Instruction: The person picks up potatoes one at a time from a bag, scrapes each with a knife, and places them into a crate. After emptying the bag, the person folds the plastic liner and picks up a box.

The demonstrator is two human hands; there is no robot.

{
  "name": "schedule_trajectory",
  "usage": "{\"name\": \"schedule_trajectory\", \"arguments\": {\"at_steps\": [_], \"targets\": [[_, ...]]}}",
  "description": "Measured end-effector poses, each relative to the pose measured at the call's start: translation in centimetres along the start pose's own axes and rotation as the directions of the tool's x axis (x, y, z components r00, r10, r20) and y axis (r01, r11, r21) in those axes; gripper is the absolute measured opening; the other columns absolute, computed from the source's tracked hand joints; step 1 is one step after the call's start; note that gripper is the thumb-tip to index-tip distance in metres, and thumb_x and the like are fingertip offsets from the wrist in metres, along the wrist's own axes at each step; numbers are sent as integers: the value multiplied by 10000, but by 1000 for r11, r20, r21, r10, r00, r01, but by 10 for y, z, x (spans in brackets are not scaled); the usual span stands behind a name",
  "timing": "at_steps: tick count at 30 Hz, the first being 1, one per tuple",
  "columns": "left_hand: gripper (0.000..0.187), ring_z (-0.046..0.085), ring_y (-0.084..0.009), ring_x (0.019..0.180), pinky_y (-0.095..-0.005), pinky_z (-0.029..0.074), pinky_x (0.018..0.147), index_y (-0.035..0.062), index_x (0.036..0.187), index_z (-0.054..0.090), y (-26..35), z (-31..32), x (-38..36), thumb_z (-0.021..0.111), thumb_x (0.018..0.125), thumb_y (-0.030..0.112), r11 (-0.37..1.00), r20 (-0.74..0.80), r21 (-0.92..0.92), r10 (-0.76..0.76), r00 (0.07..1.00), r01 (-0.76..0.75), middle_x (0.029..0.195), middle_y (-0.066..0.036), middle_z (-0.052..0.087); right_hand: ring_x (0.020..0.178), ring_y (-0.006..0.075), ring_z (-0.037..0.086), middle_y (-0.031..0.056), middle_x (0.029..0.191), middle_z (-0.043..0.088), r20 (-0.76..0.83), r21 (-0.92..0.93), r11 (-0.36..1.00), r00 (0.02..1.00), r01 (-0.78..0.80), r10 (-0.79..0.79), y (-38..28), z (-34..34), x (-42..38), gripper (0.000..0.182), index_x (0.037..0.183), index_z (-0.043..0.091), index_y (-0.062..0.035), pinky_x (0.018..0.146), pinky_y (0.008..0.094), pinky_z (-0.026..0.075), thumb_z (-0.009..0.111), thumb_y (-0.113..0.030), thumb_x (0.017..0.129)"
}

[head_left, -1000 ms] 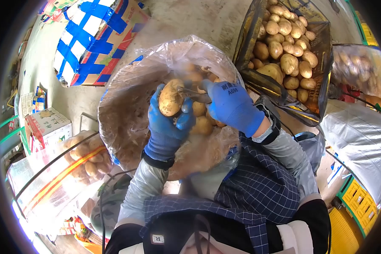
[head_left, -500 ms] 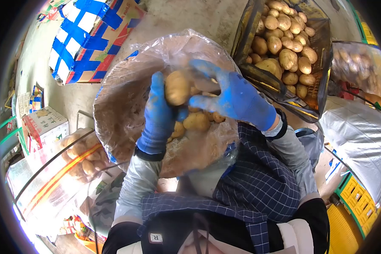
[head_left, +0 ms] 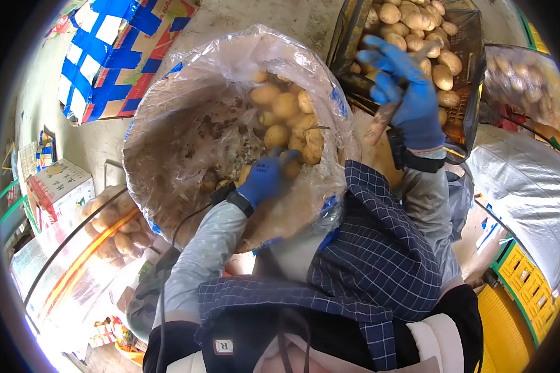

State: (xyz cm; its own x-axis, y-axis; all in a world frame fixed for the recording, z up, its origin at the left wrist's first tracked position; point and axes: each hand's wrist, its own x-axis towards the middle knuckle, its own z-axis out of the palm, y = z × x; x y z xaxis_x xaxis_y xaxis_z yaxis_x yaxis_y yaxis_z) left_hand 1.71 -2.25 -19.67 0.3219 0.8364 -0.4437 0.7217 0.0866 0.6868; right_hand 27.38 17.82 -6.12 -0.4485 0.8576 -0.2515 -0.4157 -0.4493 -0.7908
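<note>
My left hand (head_left: 262, 180), in a blue glove, reaches into a plastic-lined round container (head_left: 186, 161). Its fingers curl over a potato (head_left: 291, 169) at the near side of the pile; blur partly hides the grip. Several more potatoes (head_left: 285, 105) lie along the container's right side, with dark soil bits on the liner. Above the near edge of a black-lined crate (head_left: 473, 118) is my right hand (head_left: 407, 99), also gloved in blue. Across its palm lies a wooden-handled tool (head_left: 381, 123), its far end blurred against the potatoes behind. The fingers over the crate are partly stretched out.
Many potatoes (head_left: 443, 78) fill the crate at upper right. A cardboard box with blue tape (head_left: 115, 59) stands at upper left. Bagged potatoes (head_left: 121, 236) sit at lower left, and a silver sheet (head_left: 519, 180) covers something at right. Yellow crates (head_left: 526, 286) stand at lower right.
The potato that my left hand held up is out of that raised position; the hand has lowered into the container. My right hand has swung right, from over the container to the crate.
</note>
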Motion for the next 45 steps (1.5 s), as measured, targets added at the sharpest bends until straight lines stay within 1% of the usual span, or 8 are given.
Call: {"name": "schedule_trajectory", "arguments": {"at_steps": [7, 20, 23, 28, 33, 37, 40, 45], "targets": [[669, 621, -224, 1106, -342, 514, 953, 73, 1375, 483, -7, -35, -13, 818, 797, 113, 440, 26, -896, -78, 997, 58, 1281, -93, 578, 629, 49, 562, -6, 738, 638, -28, -593, 796, 991, -123, 132, -8, 77, -18, 308, 1180, 684, -24, 608, 210, 484, 680, -215, 938], [493, 646, -174, 1001, -317, 559, 716, 59, 1379, 507, 66, -120, -46, 545, 1011, 384, -142, -1, -990, -73, 997, -11, 1211, -79, 627, 1007, 205, 711, 100, 1057, 736, 392, -781, 548, 918, 299, 58, 46, 109, -35, 543, 1356, 573, -47, 875, 352, 549, 779, -160, 865], [445, 646, -202, 1034, -326, 569, 765, 55, 1358, 515, 89, -175, -109, 551, 1007, 326, 269, -320, -923, -142, 937, -274, 1231, -85, 623, 702, 96, 605, 42, 921, 708, 179, -692, 722, 975, 30, 131, 17, 118, -37, 535, 1319, 603, -50, 633, 268, 495, 790, -244, 857], [432, 629, -229, 1122, -358, 528, 898, 40, 1373, 535, 62, -298, -377, 522, 1032, 305, 865, -805, -482, -372, 462, -143, 1321, -95, 601, 511, 27, 476, 3, 806, 671, 61, -584, 811, 995, -32, 83, 4, 117, -43, 449, 1259, 645, -37, 454, 208, 386, 753, -235, 871], [426, 612, -257, 1210, -390, 487, 1030, 25, 1387, 555, 51, -376, -623, 492, 1056, 285, 791, -924, -383, -338, -181, 477, 1410, -104, 580, 488, 30, 479, 24, 809, 699, 124, -561, 827, 991, 30, 48, -5, 132, -57, 371, 1213, 663, -15, 429, 207, 381, 704, -204, 897], [363, 624, -242, 1183, -353, 497, 1026, -32, 1357, 552, 47, -291, -488, 559, 1005, 54, 652, -900, 433, 344, 265, 622, 1332, -150, 632, 488, 25, 471, 41, 849, 721, 136, -619, 785, 987, 17, 85, -5, 133, -69, 356, 1216, 656, -7, 432, 205, 388, 685, -191, 912], [433, 649, -250, 1045, -370, 522, 894, 39, 1328, 572, 45, -215, -299, 632, 902, 90, 951, -681, -278, -295, 670, 137, 1193, -122, 666, 494, 23, 461, 42, 855, 723, 129, -635, 772, 988, 18, 83, 0, 125, -70, 356, 1222, 649, -3, 441, 206, 392, 676, -193, 922], [300, 692, -322, 916, -430, 542, 759, 88, 1096, 680, -61, -80, -116, 631, 810, 163, 811, 221, 586, -170, 960, 9, 986, -165, 697, 494, 29, 451, 39, 850, 715, 107, -571, 821, 993, 15, 56, -7, 107, -71, 343, 1212, 653, -6, 452, 205, 389, 670, -211, 938]]}}
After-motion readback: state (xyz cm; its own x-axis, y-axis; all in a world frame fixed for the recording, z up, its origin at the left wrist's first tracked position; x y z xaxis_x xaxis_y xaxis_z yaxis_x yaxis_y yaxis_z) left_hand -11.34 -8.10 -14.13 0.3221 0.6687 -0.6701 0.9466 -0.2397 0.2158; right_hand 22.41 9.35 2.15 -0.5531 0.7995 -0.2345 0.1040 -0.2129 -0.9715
